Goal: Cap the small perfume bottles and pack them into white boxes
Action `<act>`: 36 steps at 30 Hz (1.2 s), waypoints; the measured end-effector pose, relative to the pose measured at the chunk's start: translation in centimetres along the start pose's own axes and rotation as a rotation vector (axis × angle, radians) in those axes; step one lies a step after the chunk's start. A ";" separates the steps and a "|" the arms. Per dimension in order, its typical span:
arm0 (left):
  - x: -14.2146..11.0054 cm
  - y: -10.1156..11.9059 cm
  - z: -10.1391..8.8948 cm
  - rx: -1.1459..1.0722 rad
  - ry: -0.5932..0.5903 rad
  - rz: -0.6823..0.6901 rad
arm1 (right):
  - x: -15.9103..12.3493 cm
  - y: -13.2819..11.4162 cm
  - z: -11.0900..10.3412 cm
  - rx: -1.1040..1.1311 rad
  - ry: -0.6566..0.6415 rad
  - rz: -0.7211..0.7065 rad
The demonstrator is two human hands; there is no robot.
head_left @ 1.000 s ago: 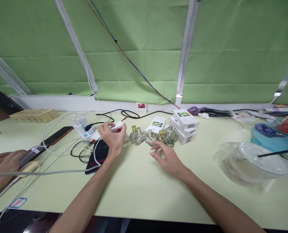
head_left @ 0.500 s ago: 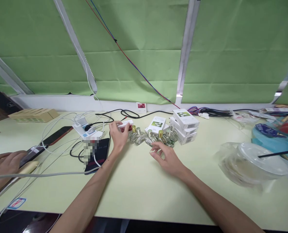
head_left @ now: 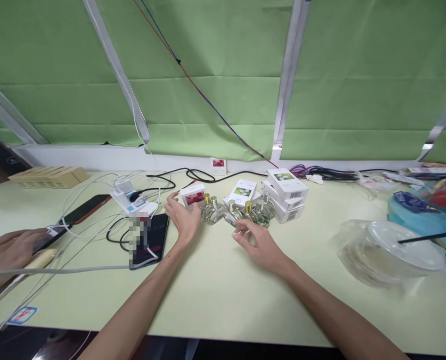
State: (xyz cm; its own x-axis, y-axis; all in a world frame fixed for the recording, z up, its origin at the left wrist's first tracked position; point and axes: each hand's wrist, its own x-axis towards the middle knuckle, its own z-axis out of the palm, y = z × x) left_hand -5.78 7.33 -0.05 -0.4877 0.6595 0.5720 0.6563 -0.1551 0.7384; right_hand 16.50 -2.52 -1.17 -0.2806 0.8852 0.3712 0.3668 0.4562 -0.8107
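Note:
Just left of the perfume bottles, a small white box with a red picture (head_left: pixel 193 195) stands on the table. My left hand (head_left: pixel 183 217) is beside this box, its fingers apart and holding nothing. Several clear glass perfume bottles (head_left: pixel 232 216) with gold and silver caps are grouped in the middle. In front of them rests my right hand (head_left: pixel 260 246), fingers loosely bent and apart, with nothing seen in its grasp. Behind the bottles lies a white box with a green picture (head_left: pixel 243 192). Similar white boxes (head_left: pixel 287 186) are stacked to the right.
A phone (head_left: pixel 153 240) and a white power strip (head_left: pixel 129 199) with tangled cables lie left. Another person's hand (head_left: pixel 10 250) is near a second phone (head_left: pixel 87 209). A lidded plastic cup in a bag (head_left: pixel 403 245) stands right. Yellow blocks (head_left: pixel 50 177) sit back left.
My left hand has let go of the red-picture box, which now stands with its front showing, and has drawn slightly down. My right hand stays nearly still.

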 end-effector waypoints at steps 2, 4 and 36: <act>0.0 -0.4 0.2 0.001 -0.050 -0.067 | 0.0 0.0 0.0 -0.003 -0.004 0.006; 0.1 -0.8 0.5 -0.020 -0.085 -0.099 | 0.0 -0.1 0.0 -0.008 -0.009 0.011; -0.9 -1.2 1.2 -0.194 -0.178 -0.091 | 0.0 -0.2 -0.1 -0.029 -0.052 0.043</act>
State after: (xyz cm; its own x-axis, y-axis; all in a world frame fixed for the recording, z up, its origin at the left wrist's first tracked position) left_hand -5.42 7.81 -1.96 -0.4195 0.7935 0.4409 0.4831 -0.2161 0.8485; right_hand 16.55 -2.59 -0.99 -0.3095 0.8985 0.3112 0.4054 0.4207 -0.8116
